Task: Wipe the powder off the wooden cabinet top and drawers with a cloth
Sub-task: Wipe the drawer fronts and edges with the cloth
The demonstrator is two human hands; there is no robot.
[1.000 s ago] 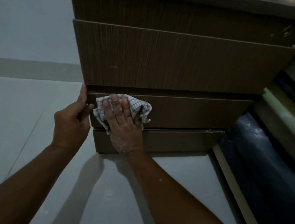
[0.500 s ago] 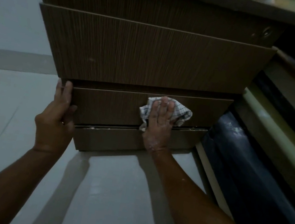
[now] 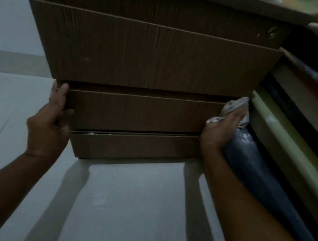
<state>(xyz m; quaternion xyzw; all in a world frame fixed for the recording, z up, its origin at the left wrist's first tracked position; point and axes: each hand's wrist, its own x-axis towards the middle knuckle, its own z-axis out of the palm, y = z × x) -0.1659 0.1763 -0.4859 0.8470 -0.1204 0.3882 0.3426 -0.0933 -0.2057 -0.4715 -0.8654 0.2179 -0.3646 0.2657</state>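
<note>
A dark wooden cabinet [image 3: 158, 4] stands in front of me with three drawer fronts. The large upper drawer [image 3: 148, 55] juts out. Below it is the narrower lower drawer [image 3: 136, 112]. My left hand [image 3: 50, 121] grips that drawer's left edge, fingers wrapped round its corner. My right hand [image 3: 221, 128] presses a checked white cloth [image 3: 236, 107] against the drawer's right end, the cloth bunched above and beyond my fingers. A little white powder [image 3: 90, 133] lies along the gap under the lower drawer.
A pale tiled floor [image 3: 125, 203] spreads below the cabinet. Right of the cabinet lie stacked long items: a dark blue roll [image 3: 252, 163] dusted with powder, touching my right wrist, and a greenish board [image 3: 287, 150]. A grey wall [image 3: 5, 16] stands at left.
My right hand has slid the cloth rightward along the lower drawer front, from its left part to its right end. My left hand has kept hold of the drawer's left edge.
</note>
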